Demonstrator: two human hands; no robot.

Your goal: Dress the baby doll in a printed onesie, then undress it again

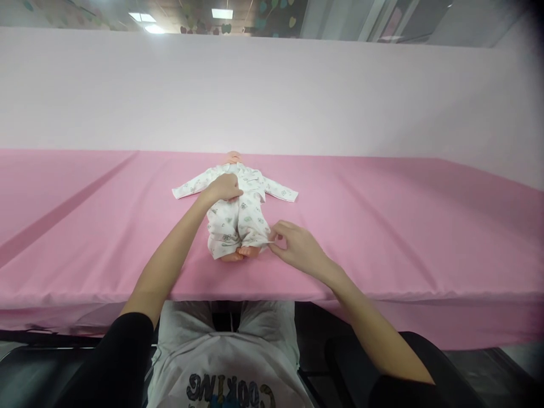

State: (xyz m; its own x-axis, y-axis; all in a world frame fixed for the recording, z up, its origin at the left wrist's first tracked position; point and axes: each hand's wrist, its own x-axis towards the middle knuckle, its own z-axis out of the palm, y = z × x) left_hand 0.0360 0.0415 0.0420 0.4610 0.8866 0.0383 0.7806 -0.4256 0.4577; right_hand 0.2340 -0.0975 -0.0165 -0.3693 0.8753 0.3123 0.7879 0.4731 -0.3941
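Desk [425, 226]: covered by a pink cloth, spanning the full width of the view; a diagonal crease is seen in the cloth at far left. A pale pink backdrop [382, 96] is hung behind it.

Left hand [224, 187]: laid palm down on the doll's chest, fingers curled together over the fabric; whether the fabric is gripped or only pressed cannot be told.

Doll [238, 212]: laid on its back at the middle of the desk, head [233, 157] toward the far side, bare feet [240, 254] toward the near edge. It is dressed in a white printed sleepsuit [250, 218], with both sleeves spread out flat to left and right.

Right hand [297, 246]: placed just right of the doll's near leg, thumb and forefinger pinched together on the cuff [267, 242] of the sleepsuit leg, the remaining fingers loosely curled.

Near edge: a grey printed shirt [225, 362] and black sleeves are seen below the desk, with dark chair arms at either side.
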